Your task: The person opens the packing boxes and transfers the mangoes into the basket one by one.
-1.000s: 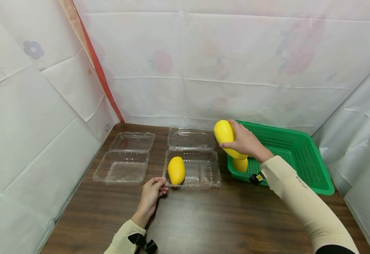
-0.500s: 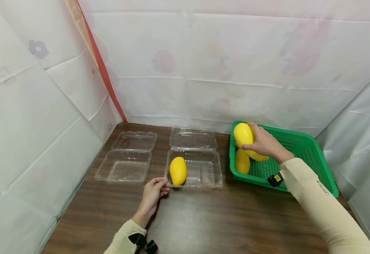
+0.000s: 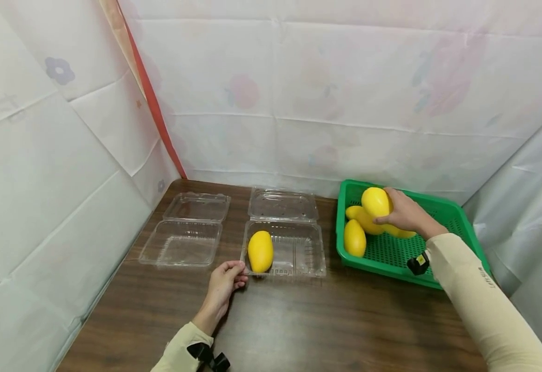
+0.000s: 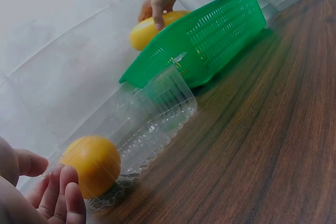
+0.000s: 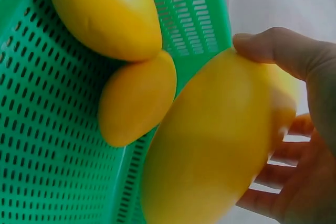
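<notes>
My right hand (image 3: 406,209) grips a large yellow mango (image 3: 376,202) above the left part of a green plastic basket (image 3: 473,243). In the right wrist view the thumb lies on one side of this mango and the fingers on the other. Two more mangoes, one nearer the front (image 3: 354,238) and another behind it (image 3: 361,217), lie in the basket. With thumb and fingers my left hand (image 3: 224,281) pinches the front left corner of a clear plastic clamshell box (image 3: 305,253), its lid laid back. A single mango (image 3: 260,252) rests in the left half of that box.
Left of the box stands a second clear clamshell (image 3: 182,243), its lid also laid back. The brown wooden table (image 3: 298,325) is bounded by white sheets (image 3: 308,93) at the back and both sides.
My right hand has moved right with its mango, deeper over the basket, exposing a second mango there. The left hand has kept its hold on the box corner.
</notes>
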`<action>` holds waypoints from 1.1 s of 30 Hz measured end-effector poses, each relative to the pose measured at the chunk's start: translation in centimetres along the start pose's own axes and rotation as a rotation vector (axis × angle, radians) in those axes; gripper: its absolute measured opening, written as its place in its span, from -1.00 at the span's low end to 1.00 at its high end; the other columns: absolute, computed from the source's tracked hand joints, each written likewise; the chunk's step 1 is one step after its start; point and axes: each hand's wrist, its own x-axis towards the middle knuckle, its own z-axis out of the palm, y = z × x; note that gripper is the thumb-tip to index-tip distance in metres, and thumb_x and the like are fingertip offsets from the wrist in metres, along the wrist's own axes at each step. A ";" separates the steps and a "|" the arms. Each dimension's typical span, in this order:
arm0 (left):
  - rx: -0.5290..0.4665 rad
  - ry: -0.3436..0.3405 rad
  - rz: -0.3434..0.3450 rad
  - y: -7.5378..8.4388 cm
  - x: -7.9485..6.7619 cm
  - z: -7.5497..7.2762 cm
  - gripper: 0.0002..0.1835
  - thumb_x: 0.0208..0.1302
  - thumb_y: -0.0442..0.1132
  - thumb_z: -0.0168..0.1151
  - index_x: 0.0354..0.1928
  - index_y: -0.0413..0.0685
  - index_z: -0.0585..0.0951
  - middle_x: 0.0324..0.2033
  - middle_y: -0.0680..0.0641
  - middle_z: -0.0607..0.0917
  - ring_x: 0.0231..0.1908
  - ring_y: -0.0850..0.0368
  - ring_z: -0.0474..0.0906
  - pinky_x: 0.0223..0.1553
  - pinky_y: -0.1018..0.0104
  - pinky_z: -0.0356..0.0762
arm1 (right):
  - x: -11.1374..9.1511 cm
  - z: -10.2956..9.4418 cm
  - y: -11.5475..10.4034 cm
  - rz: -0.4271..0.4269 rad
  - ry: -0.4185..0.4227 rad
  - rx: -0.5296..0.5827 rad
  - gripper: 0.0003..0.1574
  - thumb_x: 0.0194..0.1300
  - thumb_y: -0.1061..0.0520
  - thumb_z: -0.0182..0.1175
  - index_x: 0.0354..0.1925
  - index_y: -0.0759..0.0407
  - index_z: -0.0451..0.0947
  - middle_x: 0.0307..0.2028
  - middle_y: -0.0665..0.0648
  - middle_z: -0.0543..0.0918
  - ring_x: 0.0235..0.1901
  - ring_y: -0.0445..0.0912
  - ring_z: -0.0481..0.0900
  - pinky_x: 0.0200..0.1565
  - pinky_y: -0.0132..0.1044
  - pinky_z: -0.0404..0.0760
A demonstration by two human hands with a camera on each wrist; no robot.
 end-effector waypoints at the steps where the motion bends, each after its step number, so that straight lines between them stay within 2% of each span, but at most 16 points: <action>1: -0.001 0.000 0.001 0.0 0.0 0.0 -0.73 0.39 -0.27 0.14 -0.01 -0.35 0.49 -0.46 0.04 0.66 -0.48 0.25 0.57 -0.39 0.45 0.57 | 0.0 -0.1 0.3 0.002 -0.004 -0.002 0.22 0.20 -0.15 0.32 0.47 0.39 -0.13 0.28 0.53 0.21 0.07 0.33 0.40 -0.02 0.25 0.49; 6: -0.007 0.003 0.004 0.2 0.0 0.1 -0.74 0.38 -0.28 0.15 -0.02 -0.34 0.50 -0.46 0.03 0.66 -0.48 0.25 0.57 -0.39 0.45 0.58 | 0.2 -0.3 1.9 0.026 -0.026 -0.015 0.24 0.20 -0.14 0.33 0.48 0.41 -0.15 0.25 0.58 0.17 0.07 0.37 0.38 -0.04 0.28 0.48; 12: -0.008 0.013 0.006 0.2 0.1 0.1 -0.76 0.39 -0.30 0.12 -0.03 -0.35 0.50 -0.47 0.03 0.65 -0.49 0.25 0.57 -0.40 0.44 0.58 | 0.4 -0.2 3.3 0.036 -0.057 -0.014 0.22 0.19 -0.10 0.34 0.46 0.45 -0.12 0.19 0.58 0.22 0.01 0.35 0.40 -0.12 0.20 0.51; 19: -0.017 0.012 0.012 0.2 0.2 0.0 -0.78 0.39 -0.32 0.10 -0.04 -0.36 0.51 -0.48 0.04 0.64 -0.50 0.24 0.57 -0.41 0.44 0.58 | 0.4 0.4 4.8 0.052 -0.094 -0.008 0.18 0.18 -0.03 0.33 0.44 0.50 -0.10 0.18 0.58 0.32 0.00 0.32 0.46 -0.10 0.18 0.51; 33: -0.005 0.010 -0.005 0.0 -0.1 -0.2 -0.74 0.39 -0.29 0.14 -0.02 -0.35 0.50 -0.46 0.03 0.66 -0.49 0.25 0.57 -0.41 0.46 0.57 | 0.6 1.7 7.5 0.115 -0.220 -0.021 0.19 0.17 0.01 0.33 0.44 0.51 -0.12 0.23 0.63 0.27 0.04 0.38 0.43 -0.08 0.20 0.50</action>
